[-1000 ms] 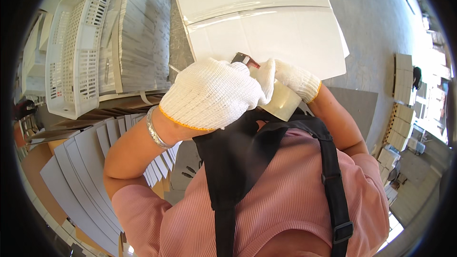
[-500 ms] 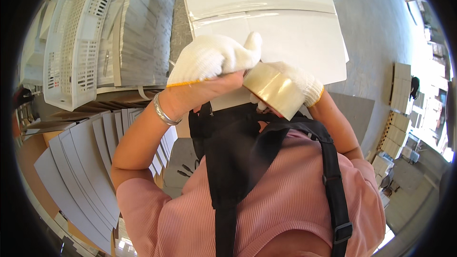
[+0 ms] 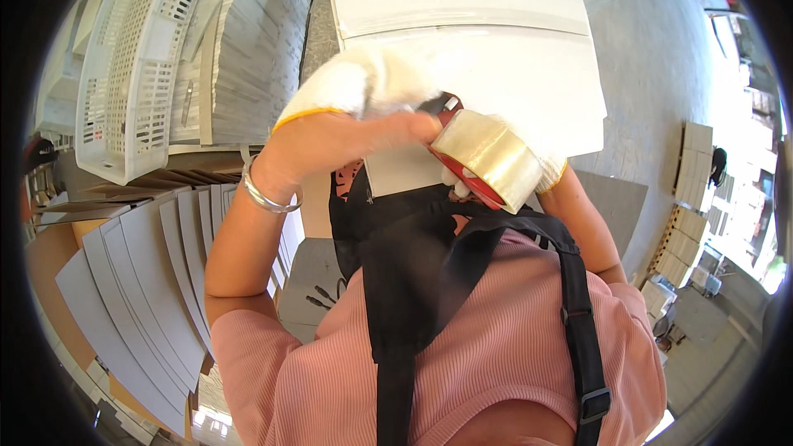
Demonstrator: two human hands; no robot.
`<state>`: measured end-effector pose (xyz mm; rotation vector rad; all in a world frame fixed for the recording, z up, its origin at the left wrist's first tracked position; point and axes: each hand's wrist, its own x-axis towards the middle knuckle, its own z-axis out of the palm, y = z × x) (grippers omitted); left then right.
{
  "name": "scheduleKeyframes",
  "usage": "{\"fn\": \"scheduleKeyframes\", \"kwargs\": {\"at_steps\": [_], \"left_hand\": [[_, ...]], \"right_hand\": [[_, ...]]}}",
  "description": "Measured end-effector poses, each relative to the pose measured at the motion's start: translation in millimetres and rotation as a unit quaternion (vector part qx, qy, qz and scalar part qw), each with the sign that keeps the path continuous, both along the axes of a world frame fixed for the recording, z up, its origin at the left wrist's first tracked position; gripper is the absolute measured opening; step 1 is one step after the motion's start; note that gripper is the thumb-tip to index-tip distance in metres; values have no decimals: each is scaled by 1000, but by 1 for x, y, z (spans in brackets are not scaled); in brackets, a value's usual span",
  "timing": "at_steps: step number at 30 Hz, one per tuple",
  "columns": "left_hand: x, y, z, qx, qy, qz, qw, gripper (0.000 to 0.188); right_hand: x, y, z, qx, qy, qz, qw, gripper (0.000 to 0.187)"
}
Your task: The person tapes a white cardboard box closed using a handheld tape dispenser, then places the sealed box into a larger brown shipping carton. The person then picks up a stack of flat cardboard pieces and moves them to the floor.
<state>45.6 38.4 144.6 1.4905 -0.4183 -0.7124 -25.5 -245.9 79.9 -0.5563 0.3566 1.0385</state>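
Observation:
My right hand [image 3: 552, 167], in a white knit glove, is wrapped round a red tape dispenser [image 3: 489, 157] with a wide roll of clear, yellowish packing tape. The roll hides most of its fingers. My left hand [image 3: 359, 107], gloved except for the bare thumb, reaches across to the dispenser's dark front end. Its thumb tip lies against the dispenser; the other fingers are blurred and partly hidden. Beyond both hands lies a large white carton [image 3: 462, 0], with a seam running across its top and a shiny strip along it.
At the left stands a white perforated plastic crate [image 3: 140, 74] beside a tall stack of grey-white sheets [image 3: 260, 49]. Several upright cardboard sheets [image 3: 136, 281] fan out at lower left. Stacked pale boxes [image 3: 694, 165] stand on the floor at right.
My left hand has turned and moved slightly left, its thumb now at the dispenser's front. The dispenser has shifted a little right and tilted, so its red side and dark front show more.

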Motion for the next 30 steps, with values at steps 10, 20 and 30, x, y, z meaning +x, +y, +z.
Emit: {"fn": "scheduleKeyframes", "kwargs": {"at_steps": [10, 20, 30], "left_hand": [[16, -25, -5, 89, 186, -293, 933, 67], [16, -36, -18, 113, 98, -257, 955, 67], [20, -54, 7, 152, 100, -237, 954, 32]], "right_hand": [[2, -1, 3, -84, -125, 17, 988, 56], [2, -7, -4, 4, -56, -25, 998, 58], [-6, -16, -16, 70, -33, -32, 996, 60]]}}
